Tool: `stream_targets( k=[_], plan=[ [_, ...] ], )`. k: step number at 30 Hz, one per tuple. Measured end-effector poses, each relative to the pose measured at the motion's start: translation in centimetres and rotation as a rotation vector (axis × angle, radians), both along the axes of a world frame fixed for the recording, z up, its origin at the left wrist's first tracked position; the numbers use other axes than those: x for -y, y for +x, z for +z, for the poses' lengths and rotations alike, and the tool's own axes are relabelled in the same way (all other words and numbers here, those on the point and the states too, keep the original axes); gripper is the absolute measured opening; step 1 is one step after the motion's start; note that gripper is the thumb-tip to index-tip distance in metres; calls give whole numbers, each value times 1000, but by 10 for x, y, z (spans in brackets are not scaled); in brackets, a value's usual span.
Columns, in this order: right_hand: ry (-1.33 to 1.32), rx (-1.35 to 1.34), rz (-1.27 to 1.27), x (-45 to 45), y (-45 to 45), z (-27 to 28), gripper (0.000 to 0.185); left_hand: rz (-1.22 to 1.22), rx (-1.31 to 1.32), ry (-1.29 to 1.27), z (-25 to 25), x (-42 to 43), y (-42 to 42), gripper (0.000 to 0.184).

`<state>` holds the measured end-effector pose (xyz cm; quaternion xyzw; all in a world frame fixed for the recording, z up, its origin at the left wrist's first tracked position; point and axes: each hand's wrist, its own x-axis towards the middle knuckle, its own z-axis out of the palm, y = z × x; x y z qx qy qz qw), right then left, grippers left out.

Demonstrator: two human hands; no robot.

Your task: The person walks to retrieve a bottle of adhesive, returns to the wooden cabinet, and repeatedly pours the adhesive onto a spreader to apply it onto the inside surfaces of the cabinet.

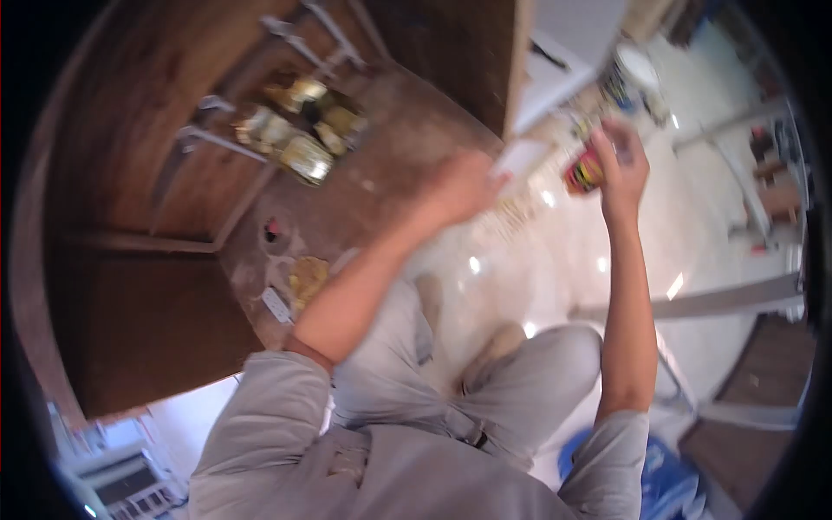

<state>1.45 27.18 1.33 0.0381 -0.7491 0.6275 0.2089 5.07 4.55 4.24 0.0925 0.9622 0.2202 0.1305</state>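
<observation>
Taking the middle of the view as the clock's centre, the right hand [622, 169] is at two o'clock, fingers bent round a red-and-yellow container [582, 172]. The left hand [459, 191], near twelve, is blurred, its fingertips at a pale block [524, 160]; whether they grip it I cannot tell. Both are above the shiny floor [494, 277]. A dark wooden panel [442, 56] stands at twelve, with a white panel [563, 56] just clockwise, blocking the way beyond the left hand. Gold packets [303, 134] lie at eleven on the brown board [407, 108], a small white piece [276, 305] between eight and nine. A grey metal bar [719, 299] crosses at three; blue plastic [672, 477] lies past four.
</observation>
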Motion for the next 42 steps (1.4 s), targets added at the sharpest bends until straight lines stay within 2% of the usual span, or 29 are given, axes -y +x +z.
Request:
stream_targets(
  k=[1,2,3,4,5,6,7,9,13,16,17,21,24,25,27,28,30,31,34,37,41,42],
  plan=[
    [43,-17,4,6,5,0,36,35,-74,128,-6,9,5,46],
    [44,55,-24,10,12,6,35,77,-21,173,-24,17,2,45],
    [12,110,9,10,10,3,34,-28,-162,103,-88,36,-14,40],
    [3,34,-8,17,2,7,32,51,-228,315,-167,54,-48,36],
    [-51,14,62,-7,-30,-41,31,113,-257,181,-117,59,-41,35],
    [-109,-35,62,3,-1,-10,30,174,-225,83,-74,38,-14,34],
    [-166,-51,82,11,5,7,29,218,-301,146,-54,41,-4,37],
    [-194,-31,53,13,1,7,33,329,-253,259,-28,46,8,40],
    [-177,-16,68,41,21,13,46,633,-282,366,-35,76,18,44],
    [-236,72,192,48,46,7,50,705,-238,575,-45,94,7,43],
    [-147,132,234,49,54,7,49,727,-182,691,-46,99,7,40],
    [66,-31,183,51,72,0,50,736,-91,1285,-57,100,-3,32],
    [237,-32,246,48,79,19,54,708,-80,1586,-51,101,-2,30],
    [342,-123,224,45,76,26,57,655,-55,1625,-49,104,-1,28],
    [540,-292,168,41,72,43,62,641,-140,1611,-33,103,1,27],
    [405,-112,221,40,74,52,59,641,-161,1591,-28,104,5,26],
    [265,-59,153,39,87,64,58,700,-125,1592,-28,104,1,33],
    [227,-63,93,38,96,66,58,655,-137,1539,-30,101,1,34],
    [249,49,124,25,88,41,55,513,-207,1385,-2,113,30,35],
    [409,-26,118,22,93,53,52,456,-214,1229,33,116,70,32],
    [96,263,270,32,123,100,50,354,-90,1251,70,135,118,33],
    [25,233,384,28,120,95,51,338,-97,1217,80,140,126,34]
  ],
)
